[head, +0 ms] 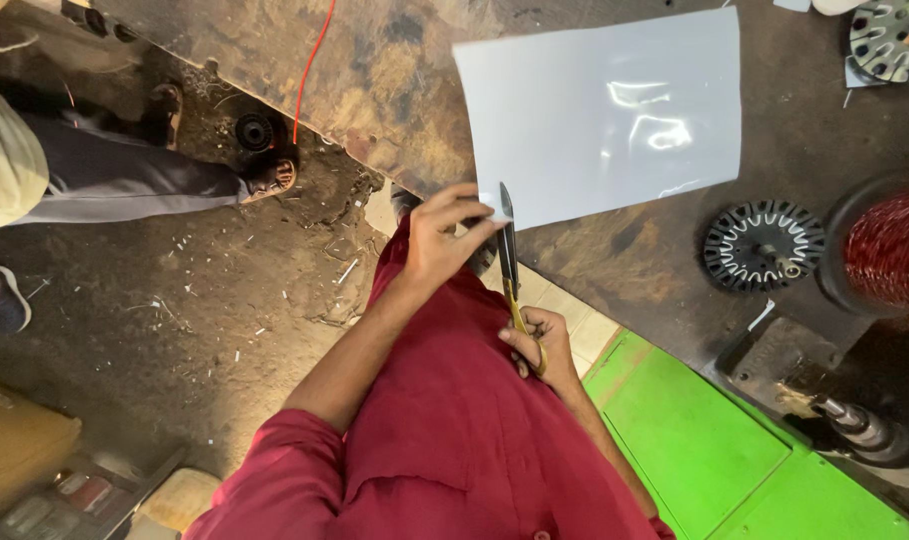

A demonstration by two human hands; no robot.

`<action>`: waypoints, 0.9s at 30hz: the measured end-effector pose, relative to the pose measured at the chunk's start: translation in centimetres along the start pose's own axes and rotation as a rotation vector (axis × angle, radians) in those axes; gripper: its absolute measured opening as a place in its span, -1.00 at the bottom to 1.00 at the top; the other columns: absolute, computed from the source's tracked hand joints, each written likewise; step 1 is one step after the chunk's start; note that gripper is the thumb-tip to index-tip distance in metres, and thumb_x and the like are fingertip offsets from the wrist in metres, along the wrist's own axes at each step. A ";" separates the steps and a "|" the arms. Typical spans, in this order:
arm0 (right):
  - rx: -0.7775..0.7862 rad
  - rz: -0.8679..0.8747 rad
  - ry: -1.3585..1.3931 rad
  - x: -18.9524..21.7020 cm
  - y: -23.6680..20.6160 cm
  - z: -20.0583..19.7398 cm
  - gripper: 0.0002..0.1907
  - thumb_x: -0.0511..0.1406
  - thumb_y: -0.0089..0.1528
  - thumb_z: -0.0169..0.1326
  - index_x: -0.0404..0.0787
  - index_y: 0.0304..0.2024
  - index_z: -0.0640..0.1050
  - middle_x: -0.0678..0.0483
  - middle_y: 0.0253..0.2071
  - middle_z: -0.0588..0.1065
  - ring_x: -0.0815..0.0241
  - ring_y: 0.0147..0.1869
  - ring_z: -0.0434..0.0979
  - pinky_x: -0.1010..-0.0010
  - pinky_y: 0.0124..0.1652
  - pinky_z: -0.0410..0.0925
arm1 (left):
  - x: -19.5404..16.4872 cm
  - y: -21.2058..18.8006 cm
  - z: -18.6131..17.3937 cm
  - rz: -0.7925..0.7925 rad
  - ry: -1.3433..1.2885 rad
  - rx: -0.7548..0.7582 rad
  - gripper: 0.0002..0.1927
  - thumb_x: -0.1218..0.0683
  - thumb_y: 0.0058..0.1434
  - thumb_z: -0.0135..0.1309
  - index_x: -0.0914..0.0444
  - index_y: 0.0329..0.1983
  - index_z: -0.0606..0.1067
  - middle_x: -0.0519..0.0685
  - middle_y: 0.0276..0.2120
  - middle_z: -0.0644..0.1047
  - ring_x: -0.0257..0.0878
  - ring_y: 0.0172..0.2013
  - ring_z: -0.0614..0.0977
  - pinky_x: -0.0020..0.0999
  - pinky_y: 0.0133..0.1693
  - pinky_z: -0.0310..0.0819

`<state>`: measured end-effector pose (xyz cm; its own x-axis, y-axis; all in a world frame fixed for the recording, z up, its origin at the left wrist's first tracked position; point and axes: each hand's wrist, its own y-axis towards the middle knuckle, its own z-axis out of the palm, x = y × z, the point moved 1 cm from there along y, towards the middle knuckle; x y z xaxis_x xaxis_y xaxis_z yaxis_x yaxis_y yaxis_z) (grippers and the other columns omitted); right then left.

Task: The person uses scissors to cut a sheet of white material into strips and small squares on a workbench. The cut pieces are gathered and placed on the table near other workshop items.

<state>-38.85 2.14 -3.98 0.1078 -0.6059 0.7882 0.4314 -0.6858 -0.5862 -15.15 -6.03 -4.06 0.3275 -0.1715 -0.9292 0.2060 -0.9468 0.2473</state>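
Note:
My left hand (442, 238) pinches the lower left corner of a glossy pale grey sheet (614, 110) that lies on a dark worn workbench (394, 70). My right hand (540, 345) grips the yellow handles of a pair of scissors (507, 250). The dark blades point up at the sheet's lower edge, right beside my left fingers. Both my sleeves and my shirt are red.
A round slotted metal core (762, 243) lies right of the sheet, with another (892, 38) at the top right. A spool of reddish wire (894, 250) stands at the right edge. A green panel (694, 440) is lower right. Another person's legs (124, 180) stand on the littered floor, left.

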 end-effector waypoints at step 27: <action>0.100 -0.139 0.085 -0.7 1.9 0.5 -0.61 -0.11 0.37 0.09 -0.31 -0.33 0.47 0.10 -0.62 0.42 0.37 -0.70 0.33 0.55 -0.68 0.19 | -1.9 1.1 3.0 -0.498 -0.615 -0.456 -0.81 0.33 0.20 0.26 0.38 -0.14 0.55 -0.04 -0.31 0.64 -0.43 -0.33 0.63 -0.57 -0.29 0.53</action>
<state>-37.67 1.47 -5.51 -0.0328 -0.5429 0.8391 0.5243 -0.7241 -0.4480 -18.28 -7.56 -2.86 -0.4190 -0.0100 -0.9079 0.5791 -0.7731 -0.2588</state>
